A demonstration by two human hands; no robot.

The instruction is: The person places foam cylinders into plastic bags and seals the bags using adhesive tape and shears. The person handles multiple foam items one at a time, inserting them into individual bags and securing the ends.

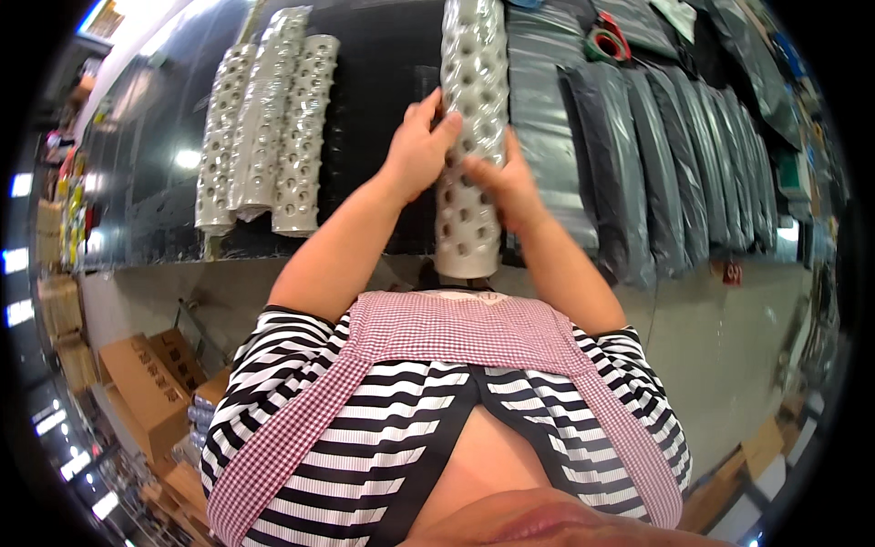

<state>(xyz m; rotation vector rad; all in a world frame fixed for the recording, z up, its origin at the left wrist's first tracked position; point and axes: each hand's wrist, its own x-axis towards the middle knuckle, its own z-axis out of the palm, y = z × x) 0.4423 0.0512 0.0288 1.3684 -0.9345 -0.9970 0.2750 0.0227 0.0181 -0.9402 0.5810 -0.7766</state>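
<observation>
A long pale roll in clear bubble wrap (pixel 469 214) lies lengthwise in front of me, its near end jutting past the table edge. My left hand (pixel 421 150) grips its left side, fingers pointing away and thumb on the wrap. From the right, my right hand (pixel 512 187) is curled against it with the thumb across the top; its other fingers are partly hidden by the roll. Directly right of the roll lies a flat grey plastic sheet or bag (pixel 547 137).
Three more bubble-wrapped rolls (pixel 305 137) rest on the dark table (pixel 146 173) to the left. At the right, several grey plastic-bagged packages (pixel 643 173) lie side by side. Tape rolls (pixel 603 43) sit beyond them. Cardboard boxes (pixel 141 378) stand on the floor at lower left.
</observation>
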